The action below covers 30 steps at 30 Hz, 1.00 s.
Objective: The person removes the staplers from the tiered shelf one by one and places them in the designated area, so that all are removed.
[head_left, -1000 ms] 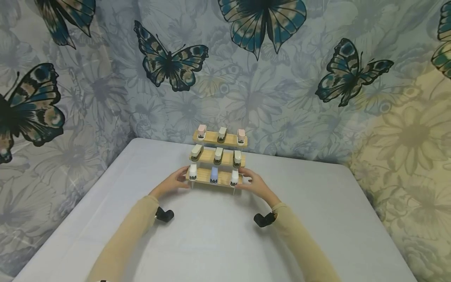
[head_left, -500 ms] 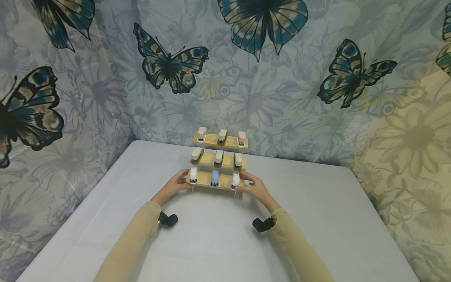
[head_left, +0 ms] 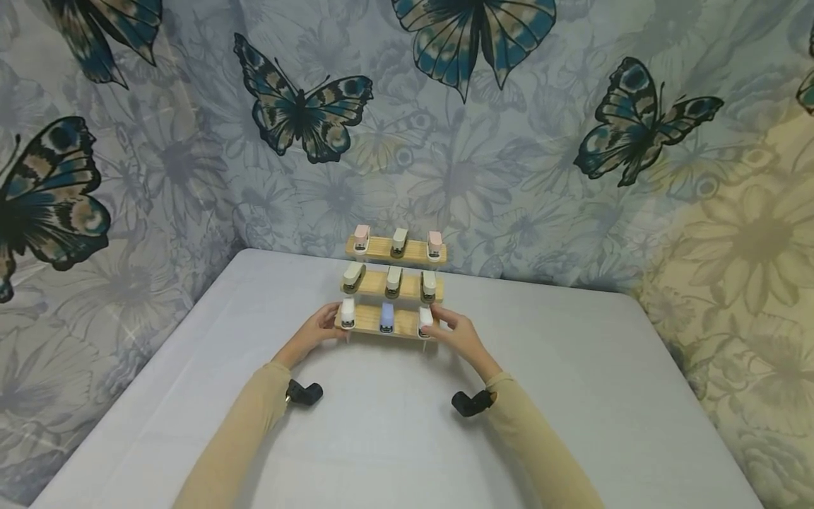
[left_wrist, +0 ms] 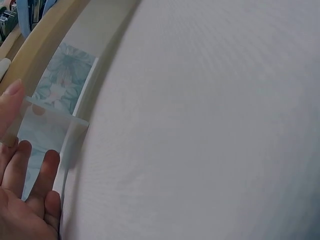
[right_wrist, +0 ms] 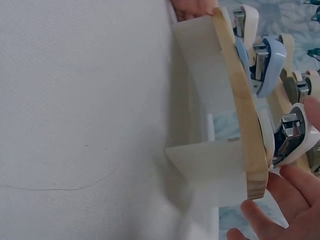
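A three-tier display stand (head_left: 405, 322) with light wood shelves and clear side supports holds several mini staplers. On its lowest shelf are a white stapler (head_left: 347, 311) at left, a blue stapler (head_left: 386, 317) in the middle and another white stapler (head_left: 425, 318) at right. My left hand (head_left: 313, 334) grips the shelf's left end, thumb at the front edge, other fingers beneath and behind. With thumb and fingers my right hand (head_left: 463, 337) pinches the right white stapler; its metal nose (right_wrist: 291, 125) shows in the right wrist view.
Cream-green staplers (head_left: 393, 281) line the middle shelf. Up top, a grey-green stapler (head_left: 399, 242) sits between two pink staplers (head_left: 361, 238). The stand rests on a white-covered table (head_left: 381, 424), near a butterfly-patterned wall (head_left: 458, 177).
My right thumb has come up onto the right white stapler, which has shifted slightly to the right. My left thumb has moved in closer to the shelf's end.
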Motion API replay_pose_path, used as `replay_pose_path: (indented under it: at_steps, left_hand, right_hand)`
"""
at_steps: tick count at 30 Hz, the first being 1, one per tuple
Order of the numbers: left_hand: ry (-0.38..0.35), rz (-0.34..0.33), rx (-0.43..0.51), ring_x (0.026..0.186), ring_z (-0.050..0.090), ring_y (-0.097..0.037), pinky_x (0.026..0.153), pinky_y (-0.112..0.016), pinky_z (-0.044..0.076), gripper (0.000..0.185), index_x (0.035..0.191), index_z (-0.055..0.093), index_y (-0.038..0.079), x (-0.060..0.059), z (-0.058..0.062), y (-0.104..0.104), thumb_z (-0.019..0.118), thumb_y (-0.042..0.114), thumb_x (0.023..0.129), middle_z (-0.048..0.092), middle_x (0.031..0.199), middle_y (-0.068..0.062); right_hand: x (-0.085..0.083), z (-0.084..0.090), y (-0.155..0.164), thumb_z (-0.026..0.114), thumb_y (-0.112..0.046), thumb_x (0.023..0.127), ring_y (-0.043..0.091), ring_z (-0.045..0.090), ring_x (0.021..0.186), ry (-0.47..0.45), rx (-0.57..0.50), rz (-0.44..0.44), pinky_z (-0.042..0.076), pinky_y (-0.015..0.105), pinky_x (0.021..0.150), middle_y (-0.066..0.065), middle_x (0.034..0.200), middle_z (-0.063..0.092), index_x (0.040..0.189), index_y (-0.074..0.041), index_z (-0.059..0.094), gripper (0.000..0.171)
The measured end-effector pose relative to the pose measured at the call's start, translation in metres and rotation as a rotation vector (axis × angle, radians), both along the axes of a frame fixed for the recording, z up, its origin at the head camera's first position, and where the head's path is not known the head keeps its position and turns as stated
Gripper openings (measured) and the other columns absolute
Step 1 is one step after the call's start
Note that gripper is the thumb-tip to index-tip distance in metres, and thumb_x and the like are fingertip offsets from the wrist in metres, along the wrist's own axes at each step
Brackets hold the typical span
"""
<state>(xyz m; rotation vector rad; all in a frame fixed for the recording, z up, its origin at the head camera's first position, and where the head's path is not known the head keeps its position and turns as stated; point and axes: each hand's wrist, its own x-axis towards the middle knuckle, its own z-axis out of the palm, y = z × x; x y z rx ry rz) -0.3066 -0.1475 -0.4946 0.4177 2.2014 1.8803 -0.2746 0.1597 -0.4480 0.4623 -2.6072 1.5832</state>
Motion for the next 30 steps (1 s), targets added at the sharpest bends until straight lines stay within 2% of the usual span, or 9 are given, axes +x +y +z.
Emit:
replay_pose_path:
  at_steps: [5,7,12,20,24,27,30]
  left_hand:
    - [-0.004,0.014,0.000,0.110,0.025,-0.020,0.088,-0.041,0.016,0.064,0.118,0.033,0.024,0.003,0.000,0.001,0.066,0.023,0.063,0.029,0.123,0.000]
    - [0.000,0.020,0.004,0.110,0.025,-0.020,0.088,-0.041,0.017,0.064,0.117,0.034,0.025,0.002,-0.004,0.001,0.066,0.024,0.062,0.030,0.123,0.000]
    - [0.017,0.019,0.008,0.110,0.025,-0.021,0.088,-0.042,0.017,0.064,0.118,0.033,0.023,0.001,-0.004,0.001,0.066,0.025,0.062,0.030,0.123,-0.002]
    - [-0.005,0.043,0.014,0.108,0.028,-0.020,0.088,-0.042,0.017,0.065,0.118,0.033,0.022,0.003,-0.003,0.001,0.066,0.024,0.062,0.032,0.122,-0.001]
    - [-0.008,0.047,0.037,0.104,0.034,-0.019,0.085,-0.041,0.023,0.066,0.117,0.034,0.020,0.003,-0.003,0.000,0.067,0.024,0.060,0.036,0.119,0.000]
    - [-0.005,0.049,0.045,0.099,0.039,-0.017,0.083,-0.039,0.027,0.065,0.116,0.036,0.021,0.003,-0.004,0.001,0.068,0.023,0.059,0.038,0.117,0.001]
    - [0.011,0.036,0.053,0.098,0.040,-0.017,0.083,-0.039,0.027,0.064,0.116,0.036,0.020,0.002,-0.005,0.001,0.067,0.022,0.060,0.039,0.117,0.000]
  right_hand:
    - [0.007,-0.001,-0.002,0.061,-0.032,0.066,0.014,0.036,0.103,0.016,-0.022,-0.008,0.027,0.038,0.084,-0.001,0.110,0.045,0.112,-0.013,0.046,0.052]
    - [0.007,-0.003,-0.001,0.061,-0.033,0.066,0.014,0.036,0.102,0.052,-0.009,-0.006,0.028,0.038,0.083,-0.002,0.110,0.045,0.111,-0.016,0.047,0.051]
    - [0.010,-0.001,-0.002,0.062,-0.030,0.066,0.017,0.038,0.101,0.122,0.009,-0.004,0.029,0.039,0.082,-0.001,0.109,0.046,0.110,-0.018,0.049,0.047]
    - [0.009,-0.002,-0.004,0.067,-0.026,0.061,0.016,0.043,0.092,0.140,-0.048,-0.005,0.031,0.046,0.075,-0.001,0.096,0.053,0.100,-0.012,0.053,0.043]
    - [-0.004,-0.020,0.003,0.067,-0.027,0.061,0.016,0.044,0.090,0.128,-0.068,0.001,0.035,0.041,0.071,-0.001,0.095,0.052,0.098,-0.016,0.052,0.042]
    - [-0.018,-0.038,0.013,0.067,-0.026,0.061,0.017,0.046,0.090,0.113,-0.115,0.022,0.037,0.038,0.070,-0.001,0.099,0.051,0.098,-0.016,0.052,0.041]
    - [-0.027,-0.048,0.022,0.068,-0.026,0.059,0.017,0.047,0.089,0.098,-0.172,0.035,0.039,0.034,0.072,0.000,0.101,0.051,0.098,-0.016,0.053,0.042]
